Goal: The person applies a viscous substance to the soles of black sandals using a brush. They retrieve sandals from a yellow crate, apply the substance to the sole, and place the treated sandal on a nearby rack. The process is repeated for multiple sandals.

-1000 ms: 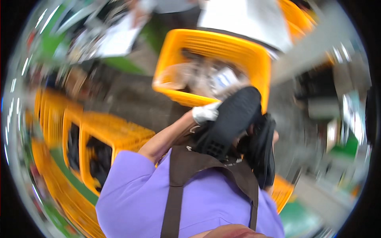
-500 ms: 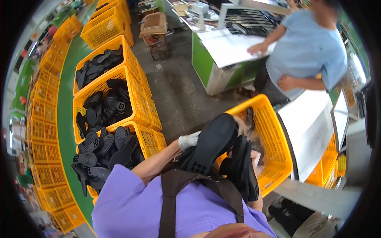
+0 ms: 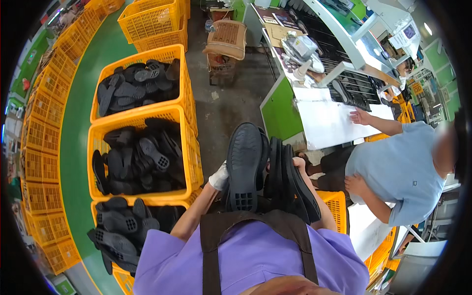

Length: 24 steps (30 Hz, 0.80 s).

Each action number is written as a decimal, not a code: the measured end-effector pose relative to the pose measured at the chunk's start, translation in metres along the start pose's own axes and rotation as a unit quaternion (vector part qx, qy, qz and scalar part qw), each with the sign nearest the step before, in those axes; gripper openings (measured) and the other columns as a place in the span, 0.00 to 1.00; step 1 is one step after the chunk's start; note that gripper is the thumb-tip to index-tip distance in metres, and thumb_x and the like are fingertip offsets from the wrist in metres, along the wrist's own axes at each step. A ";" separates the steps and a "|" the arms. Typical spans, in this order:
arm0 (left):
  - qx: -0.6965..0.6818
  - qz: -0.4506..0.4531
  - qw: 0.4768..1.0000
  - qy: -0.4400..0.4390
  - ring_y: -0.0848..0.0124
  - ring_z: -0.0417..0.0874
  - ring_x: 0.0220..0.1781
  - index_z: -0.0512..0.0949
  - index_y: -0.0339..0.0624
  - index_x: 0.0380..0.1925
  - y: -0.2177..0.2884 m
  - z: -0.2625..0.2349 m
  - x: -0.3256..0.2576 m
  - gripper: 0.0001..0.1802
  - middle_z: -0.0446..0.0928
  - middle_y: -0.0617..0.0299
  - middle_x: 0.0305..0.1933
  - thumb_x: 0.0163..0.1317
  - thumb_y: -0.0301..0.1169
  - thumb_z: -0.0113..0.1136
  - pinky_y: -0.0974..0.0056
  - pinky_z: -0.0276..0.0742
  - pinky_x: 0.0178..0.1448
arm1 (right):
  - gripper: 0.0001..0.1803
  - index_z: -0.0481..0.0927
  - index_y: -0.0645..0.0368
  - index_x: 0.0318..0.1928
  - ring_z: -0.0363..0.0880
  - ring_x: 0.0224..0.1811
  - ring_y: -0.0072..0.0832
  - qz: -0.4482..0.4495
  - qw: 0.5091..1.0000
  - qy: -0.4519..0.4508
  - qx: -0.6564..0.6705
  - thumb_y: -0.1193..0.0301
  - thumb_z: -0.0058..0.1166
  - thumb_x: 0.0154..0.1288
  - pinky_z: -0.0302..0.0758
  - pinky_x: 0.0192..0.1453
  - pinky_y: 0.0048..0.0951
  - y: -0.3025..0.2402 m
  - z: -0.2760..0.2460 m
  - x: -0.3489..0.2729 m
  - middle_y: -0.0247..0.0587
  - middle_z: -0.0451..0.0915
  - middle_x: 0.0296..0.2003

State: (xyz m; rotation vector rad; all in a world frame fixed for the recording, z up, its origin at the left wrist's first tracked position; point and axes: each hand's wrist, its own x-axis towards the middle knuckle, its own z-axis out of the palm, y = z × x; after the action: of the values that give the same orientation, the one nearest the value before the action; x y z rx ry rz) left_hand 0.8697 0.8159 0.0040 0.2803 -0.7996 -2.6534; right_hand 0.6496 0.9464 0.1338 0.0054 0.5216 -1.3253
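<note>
In front of my chest I hold two bunches of black shoe soles. My left hand (image 3: 219,177), in a white glove, is closed on the outer side of the left bunch of soles (image 3: 244,157); its fingertips are hidden behind them. The front sole there stands upright, with a grid of square holes at its lower end. My right hand (image 3: 299,164) grips the right bunch of soles (image 3: 301,189), which stand on edge side by side. Most of that hand is hidden behind them. The two bunches lean close together.
Yellow crates of black soles stand at my left: a far crate (image 3: 187,88), a middle crate (image 3: 194,152) and a near one (image 3: 120,280). Another yellow crate (image 3: 335,206) is by my right forearm. A person in a blue shirt (image 3: 393,169) stands right, beside a white-topped table (image 3: 319,123).
My view has swung to the right, and both bunches of soles have moved away from the yellow crate on the right and stand more upright. Both hands keep their hold.
</note>
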 end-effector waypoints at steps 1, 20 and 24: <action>-0.006 0.006 1.000 0.010 0.64 0.61 0.67 0.54 0.42 0.67 0.014 -0.008 0.009 0.49 0.58 0.57 0.68 0.53 0.63 0.49 0.61 0.55 0.71 | 0.30 0.69 0.68 0.54 0.79 0.43 0.38 0.006 1.000 0.004 0.008 0.60 0.50 0.54 0.76 0.50 0.33 -0.011 0.005 0.020 0.52 0.77 0.46; -0.024 -0.057 0.997 0.038 0.63 0.67 0.62 0.60 0.45 0.64 0.316 -0.175 0.474 0.33 0.64 0.60 0.64 0.66 0.53 0.41 0.59 0.64 0.65 | 0.22 0.76 0.64 0.50 0.82 0.38 0.34 -0.079 0.983 0.075 0.145 0.63 0.50 0.58 0.78 0.48 0.29 -0.399 0.038 0.376 0.47 0.82 0.40; -0.117 -0.080 0.988 -0.063 0.64 0.70 0.60 0.61 0.44 0.64 0.366 -0.115 0.622 0.31 0.66 0.60 0.63 0.66 0.50 0.46 0.58 0.71 0.60 | 0.27 0.70 0.66 0.55 0.80 0.44 0.40 -0.122 0.975 0.077 0.168 0.63 0.49 0.57 0.76 0.53 0.37 -0.495 0.022 0.424 0.53 0.78 0.46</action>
State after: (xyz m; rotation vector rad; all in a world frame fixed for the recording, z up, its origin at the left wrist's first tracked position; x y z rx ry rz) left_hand 0.4324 0.2330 0.0628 0.1198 -0.5132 -2.9058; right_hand 0.2633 0.4216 0.1404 0.3348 0.4336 -1.6515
